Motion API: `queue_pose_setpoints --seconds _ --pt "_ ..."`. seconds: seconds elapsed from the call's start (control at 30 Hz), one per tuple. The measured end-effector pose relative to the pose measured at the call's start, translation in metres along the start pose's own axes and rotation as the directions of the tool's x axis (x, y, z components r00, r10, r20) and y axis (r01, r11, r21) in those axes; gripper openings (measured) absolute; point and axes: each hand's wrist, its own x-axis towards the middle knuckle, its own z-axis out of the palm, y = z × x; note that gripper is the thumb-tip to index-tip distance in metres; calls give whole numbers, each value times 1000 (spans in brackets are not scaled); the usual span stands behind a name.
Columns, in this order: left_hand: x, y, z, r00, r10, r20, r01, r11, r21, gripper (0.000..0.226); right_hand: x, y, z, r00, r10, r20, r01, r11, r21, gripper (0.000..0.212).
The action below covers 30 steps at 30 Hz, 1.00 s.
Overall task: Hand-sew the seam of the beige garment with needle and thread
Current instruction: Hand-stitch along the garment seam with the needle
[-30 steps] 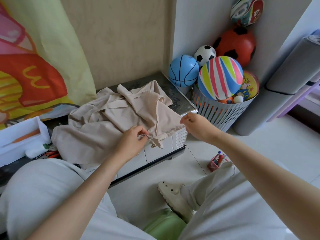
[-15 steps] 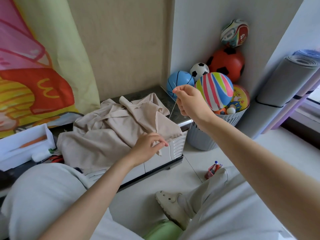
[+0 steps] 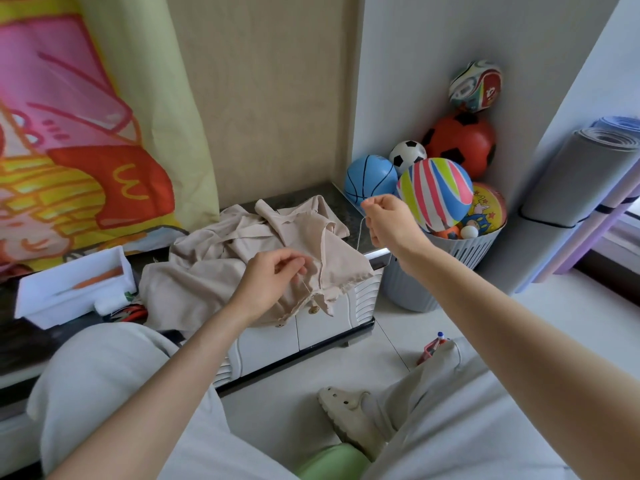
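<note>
The beige garment (image 3: pixel 214 271) lies crumpled on a low dark-topped cabinet (image 3: pixel 332 327), one corner hanging over the front edge. My left hand (image 3: pixel 273 282) pinches the fabric and a short run of thread near a small button at that corner. My right hand (image 3: pixel 388 223) is raised to the right of the garment and pinches the pale thread (image 3: pixel 360 233), which drops from its fingers toward the cloth. The needle is too small to make out.
A white tray (image 3: pixel 69 289) with an orange tool sits left of the garment. A grey basket (image 3: pixel 450 258) full of balls stands right of the cabinet, rolled mats (image 3: pixel 581 181) beyond. A small red container (image 3: pixel 431 348) stands on the floor by my right knee.
My right hand rose from the garment's corner, drawing the thread up and out, then dropped slightly lower and to the right. My left hand stayed at the seam.
</note>
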Motion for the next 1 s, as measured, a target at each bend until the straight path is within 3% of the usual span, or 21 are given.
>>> queue_pose_setpoints --seconds 0.13,0.3,0.37,0.4,0.43,0.53,0.63,0.7,0.77,0.87,1.0 --pt "-2 22 -6 995 90 -53 -93 995 -48 27 -9 10 12 989 -1 150 23 989 -146 10" --pt "-11 42 -11 988 131 -77 -137 987 -82 30 -17 18 26 927 -66 369 159 960 -228 25" --pt "-15 49 -12 984 155 -83 -163 982 -99 30 -18 23 34 901 -88 425 215 940 -263 16" --pt "-16 52 -12 982 168 -82 -177 978 -110 31 -18 25 38 895 -94 436 235 930 -281 7" --pt "-17 54 -12 981 178 -82 -187 975 -121 31 -19 26 41 893 -101 438 249 923 -294 11" --pt "-19 57 -16 974 203 -97 -216 965 -148 31 -20 29 44 901 -85 425 239 915 -324 39" --pt "-17 54 -20 969 211 -131 -230 961 -155 29 -21 26 41 891 -92 445 250 918 -309 33" --pt "-14 46 -21 972 178 -156 -199 972 -129 28 -22 22 38 888 -106 448 252 926 -281 27" --pt "-10 31 -17 983 103 -155 -119 989 -93 31 -20 19 35 899 -139 415 261 932 -251 39" --pt "-8 8 -3 997 13 -74 -15 1000 -20 39 -21 15 30 906 -216 364 301 933 -197 40" --pt "-7 -6 22 998 1 59 -6 997 78 26 -23 7 24 904 -270 332 325 938 -122 23"
